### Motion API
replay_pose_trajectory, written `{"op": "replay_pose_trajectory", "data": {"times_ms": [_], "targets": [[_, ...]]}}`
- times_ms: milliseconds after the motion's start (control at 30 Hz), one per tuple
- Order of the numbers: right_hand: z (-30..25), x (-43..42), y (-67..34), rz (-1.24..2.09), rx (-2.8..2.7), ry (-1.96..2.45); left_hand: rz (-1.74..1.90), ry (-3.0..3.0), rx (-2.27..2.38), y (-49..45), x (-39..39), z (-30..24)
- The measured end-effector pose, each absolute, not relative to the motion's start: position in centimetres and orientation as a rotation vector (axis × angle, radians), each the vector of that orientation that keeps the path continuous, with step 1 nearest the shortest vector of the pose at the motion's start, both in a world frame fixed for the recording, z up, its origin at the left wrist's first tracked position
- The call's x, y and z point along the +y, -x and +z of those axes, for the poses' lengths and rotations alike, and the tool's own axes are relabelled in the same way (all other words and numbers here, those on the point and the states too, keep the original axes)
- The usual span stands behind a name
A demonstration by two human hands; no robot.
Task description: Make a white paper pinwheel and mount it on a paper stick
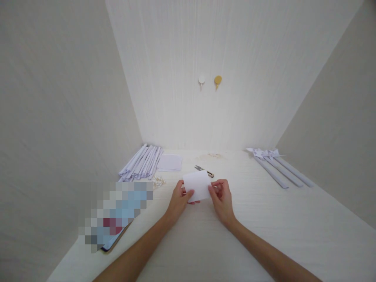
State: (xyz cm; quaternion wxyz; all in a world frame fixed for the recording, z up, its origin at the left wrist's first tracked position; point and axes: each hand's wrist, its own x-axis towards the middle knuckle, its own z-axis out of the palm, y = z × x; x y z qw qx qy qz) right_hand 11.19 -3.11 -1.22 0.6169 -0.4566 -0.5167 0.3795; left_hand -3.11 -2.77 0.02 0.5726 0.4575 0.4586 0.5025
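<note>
A small white sheet of paper is held up between my two hands, above the middle of the table. My left hand grips its left edge, thumb on top and fingers behind. At the lower right edge, my right hand pinches the same sheet between thumb and fingers. Just behind the paper lies a pair of small scissors or snips, partly covered by the sheet. A stack of similar paper squares rests farther back on the left.
Rolled paper tubes are piled at the back left. Short white sticks lie near them, beside a blurred-out flat object. Paper pinwheels on tubes lie at the right. Two hooks hang on the back wall.
</note>
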Motion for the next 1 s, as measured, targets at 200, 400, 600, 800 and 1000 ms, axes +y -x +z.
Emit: {"op": "replay_pose_trajectory", "data": {"times_ms": [200,400,600,800,1000], "targets": [[-0.6,-3.5,-13.3,0.836,-1.07,1.061,1.177,-1.138,1.036,3.8,-2.2,-0.1],[0.2,-2.0,-15.8,1.208,-1.36,0.939,0.99,-1.174,0.973,4.3,-1.6,0.0],[-0.1,-1.8,-16.0,1.391,-1.283,0.949,0.879,-1.268,0.971,4.7,-1.5,-0.1],[0.1,-1.9,-15.7,1.336,-1.402,1.033,0.998,-1.268,0.999,4.8,-1.5,0.1],[0.4,-2.1,-15.5,1.148,-1.396,1.108,1.102,-1.277,0.944,4.9,-1.7,0.5]]}}
